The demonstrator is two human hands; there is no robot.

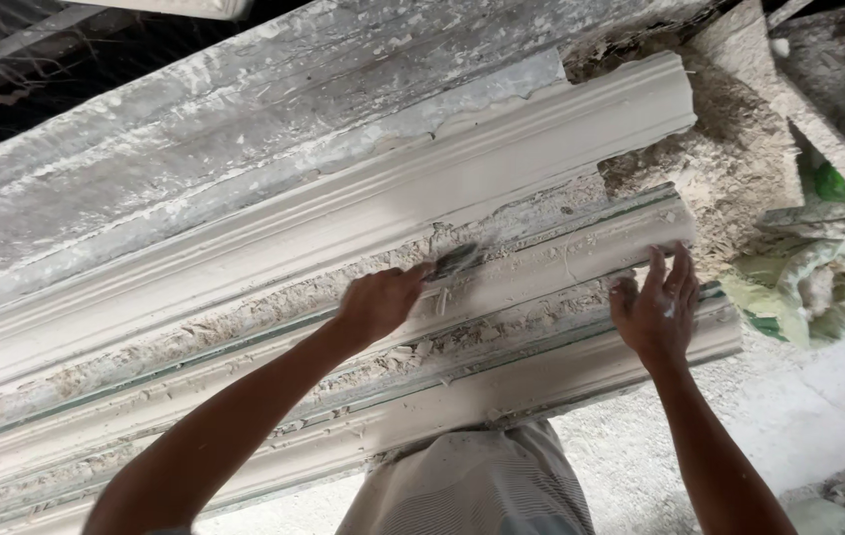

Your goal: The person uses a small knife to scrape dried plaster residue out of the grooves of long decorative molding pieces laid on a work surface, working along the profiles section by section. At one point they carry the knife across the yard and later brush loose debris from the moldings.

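Two hands work on long white plaster mouldings that lie side by side in their moulds on a crusted desk [145,168]. The left hand [378,302] has its grip clamped on a small flat scraper [454,263], whose blade touches the upper edge of the middle moulding [561,260], near its far end. The right hand [658,309] has its grip apart, fingers spread, with the fingertips resting on the same moulding just beside its end. Another moulding [502,159] lies above it and a third one [581,362] below, close to the person's striped clothing [472,485]. Plaster crumbs line the seams between them. Judged from this pose, the step in hand is trimming excess plaster along the seam; the next move seems to call for a steady stroke along the edge while the open hand braces the piece. Pale sacks [804,287] lie on the floor to the right.
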